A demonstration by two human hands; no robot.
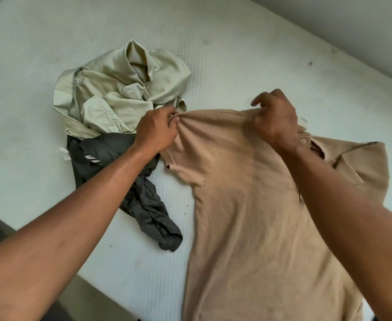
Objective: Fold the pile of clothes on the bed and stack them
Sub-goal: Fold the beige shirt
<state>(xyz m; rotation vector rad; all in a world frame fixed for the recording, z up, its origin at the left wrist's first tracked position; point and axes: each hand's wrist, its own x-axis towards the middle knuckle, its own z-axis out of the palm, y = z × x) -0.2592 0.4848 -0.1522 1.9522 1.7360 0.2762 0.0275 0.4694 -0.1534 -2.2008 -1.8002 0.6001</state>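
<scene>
At the left, at about ten o'clock from the middle of the view, a crumpled pale khaki shirt [121, 89] is lying on the white bed [236, 54]. A dark grey garment [130, 188] is trailing out from under it toward six o'clock. Both are still unfolded.

The left hand [157, 130] is reaching over these two, its fingers bunching and pinching the sleeve end of the tan shirt [259, 205]. That shirt is lying spread on the bed in the right half of the view. Its long axis is running from the collar at about one o'clock down to the hem at six o'clock, toward the person. It is a ribbed knit with a buttoned collar, mostly flat, its far sleeve lying out at three o'clock.

The right hand [276, 121] is pinching the same upper edge near the shoulder, thumb and curled fingers closed on a fold of cloth. The edge is stretching taut between the hands, and the body is hanging away from both toward six o'clock. The left hand is nearer the sleeve, so folding that side inward toward three o'clock looks likely to fall to it.
</scene>
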